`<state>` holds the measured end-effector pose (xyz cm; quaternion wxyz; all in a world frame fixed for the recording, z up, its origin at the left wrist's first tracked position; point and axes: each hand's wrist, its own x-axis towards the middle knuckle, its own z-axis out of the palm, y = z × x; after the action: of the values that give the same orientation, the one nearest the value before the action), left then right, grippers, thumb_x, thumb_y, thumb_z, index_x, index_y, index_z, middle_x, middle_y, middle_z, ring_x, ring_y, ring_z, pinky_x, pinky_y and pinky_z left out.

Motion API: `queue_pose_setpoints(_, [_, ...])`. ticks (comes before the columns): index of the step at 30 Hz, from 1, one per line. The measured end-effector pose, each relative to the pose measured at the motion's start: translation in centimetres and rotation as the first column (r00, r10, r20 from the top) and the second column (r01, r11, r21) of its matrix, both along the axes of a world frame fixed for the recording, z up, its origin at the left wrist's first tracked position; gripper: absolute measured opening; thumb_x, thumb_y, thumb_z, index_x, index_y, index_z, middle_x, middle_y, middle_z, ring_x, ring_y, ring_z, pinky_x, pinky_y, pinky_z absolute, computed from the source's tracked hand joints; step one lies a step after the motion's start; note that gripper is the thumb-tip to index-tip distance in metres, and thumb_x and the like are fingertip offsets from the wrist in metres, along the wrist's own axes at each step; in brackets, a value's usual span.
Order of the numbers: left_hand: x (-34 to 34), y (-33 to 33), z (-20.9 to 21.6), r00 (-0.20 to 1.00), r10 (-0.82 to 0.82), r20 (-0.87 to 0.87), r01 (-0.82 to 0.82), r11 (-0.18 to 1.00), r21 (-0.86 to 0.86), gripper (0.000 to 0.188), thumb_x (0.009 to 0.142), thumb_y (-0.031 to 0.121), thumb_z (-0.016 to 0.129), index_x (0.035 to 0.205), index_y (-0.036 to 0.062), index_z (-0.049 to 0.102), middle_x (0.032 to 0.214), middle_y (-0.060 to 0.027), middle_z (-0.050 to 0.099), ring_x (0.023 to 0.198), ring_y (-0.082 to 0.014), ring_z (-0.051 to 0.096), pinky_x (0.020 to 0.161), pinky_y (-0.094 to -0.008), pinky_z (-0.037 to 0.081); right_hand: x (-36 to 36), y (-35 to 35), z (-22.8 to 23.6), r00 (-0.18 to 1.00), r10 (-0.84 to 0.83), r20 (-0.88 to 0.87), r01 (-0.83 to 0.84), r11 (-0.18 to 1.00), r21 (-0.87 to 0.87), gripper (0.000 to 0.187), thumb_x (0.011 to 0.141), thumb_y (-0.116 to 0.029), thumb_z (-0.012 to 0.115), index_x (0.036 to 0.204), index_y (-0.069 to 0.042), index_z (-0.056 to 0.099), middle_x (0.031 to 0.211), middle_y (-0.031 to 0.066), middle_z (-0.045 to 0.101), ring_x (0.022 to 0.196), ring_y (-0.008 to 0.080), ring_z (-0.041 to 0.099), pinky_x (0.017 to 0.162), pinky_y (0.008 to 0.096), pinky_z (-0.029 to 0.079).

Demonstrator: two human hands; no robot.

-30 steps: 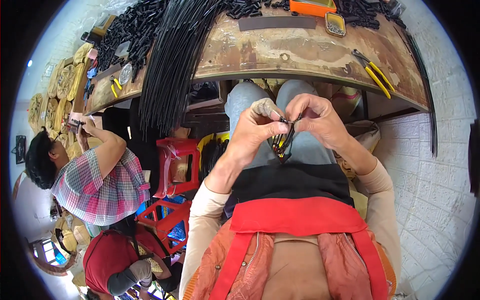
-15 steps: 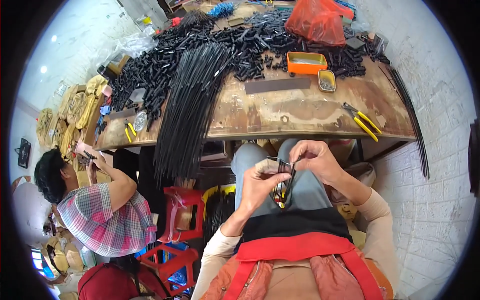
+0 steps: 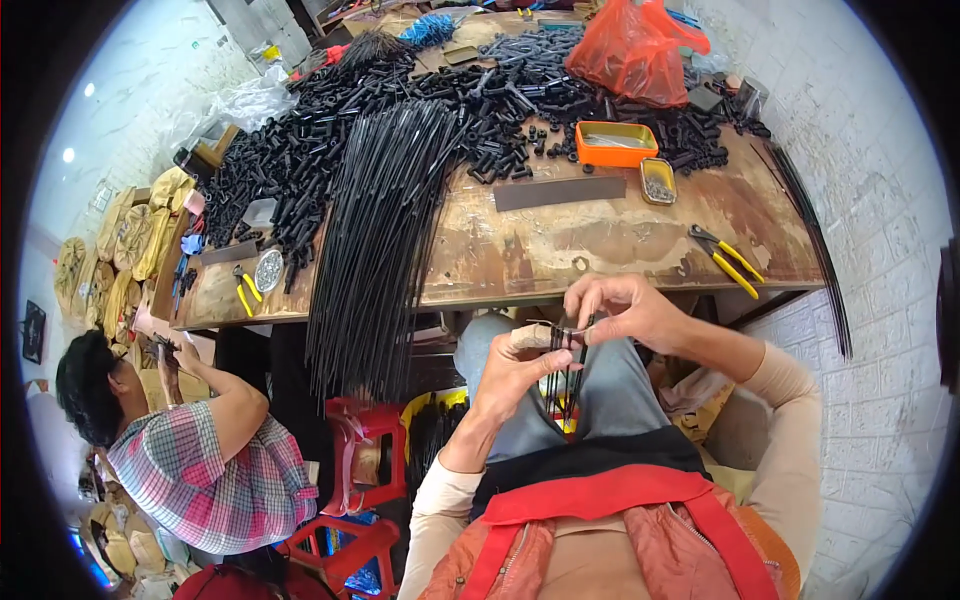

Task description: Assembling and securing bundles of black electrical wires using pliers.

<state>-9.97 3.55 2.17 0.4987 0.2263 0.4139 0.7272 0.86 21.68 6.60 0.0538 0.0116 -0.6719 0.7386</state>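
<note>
Above my lap, my left hand (image 3: 512, 378) is closed around a few thin black rods (image 3: 568, 390), thumb on top, their lower ends hanging down between my knees. Pale tape is wrapped around one of its fingers. My right hand (image 3: 632, 312) meets it at the upper ends of the rods, fingertips pinched together. Something thin and wire-like shows between the two hands, but what the right fingertips grip is too small to make out. On the table (image 3: 640, 240) ahead lie pliers with yellow handles (image 3: 735, 265), near my right hand.
A thick bundle of long black rods (image 3: 375, 230) overhangs the table edge at left. Behind lie heaped black parts (image 3: 290, 160), an orange tin (image 3: 615, 150), a small tin of metal bits (image 3: 657, 182) and a red bag (image 3: 635, 55). A co-worker (image 3: 215, 460) sits left, beside red stools (image 3: 365, 450).
The view has shifted, so the table sits lower in the picture. My right fingers have moved over the rods' upper ends. My left hand keeps its hold on the rods.
</note>
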Motion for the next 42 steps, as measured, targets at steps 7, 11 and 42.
queue_pose_setpoints(7, [-3.5, 0.5, -1.5, 0.994, 0.108, -0.001, -0.108, 0.994, -0.017, 0.013, 0.083, 0.003, 0.067, 0.096, -0.0013, 0.066, 0.098, -0.0119, 0.067, 0.098, -0.0272, 0.065, 0.077, -0.0398, 0.058, -13.8, 13.1, 0.3, 0.984, -0.114, -0.14, 0.178, 0.497, 0.849, 0.017, 0.091, -0.018, 0.058, 0.093, -0.001, 0.06, 0.084, 0.0119, 0.063, 0.08, 0.0194, 0.061, 0.072, 0.0322, 0.047])
queue_pose_setpoints(11, [-4.0, 2.2, -1.5, 0.999, 0.026, 0.027, -0.025, 0.999, -0.035, 0.015, 0.082, 0.0, 0.068, 0.097, -0.0019, 0.066, 0.097, -0.0125, 0.067, 0.094, -0.0243, 0.065, 0.078, -0.0406, 0.058, -21.6, 21.1, -3.8, 0.937, -0.17, -0.305, 0.346, 0.343, 0.873, 0.013, 0.084, -0.009, 0.06, 0.09, 0.0, 0.053, 0.081, 0.016, 0.06, 0.079, 0.0306, 0.062, 0.069, 0.0372, 0.047])
queue_pose_setpoints(42, [3.9, 1.1, 2.7, 0.978, -0.154, -0.141, 0.167, 0.982, 0.084, 0.04, 0.084, -0.003, 0.065, 0.123, 0.0024, 0.055, 0.113, -0.0106, 0.063, 0.102, -0.0205, 0.062, 0.081, -0.0363, 0.057, 5.0, 0.8, 6.8, 0.995, -0.037, 0.092, 0.009, 0.958, 0.286, 0.006, 0.091, -0.004, 0.056, 0.097, -0.001, 0.056, 0.108, 0.0116, 0.066, 0.102, 0.0145, 0.061, 0.092, 0.0295, 0.046])
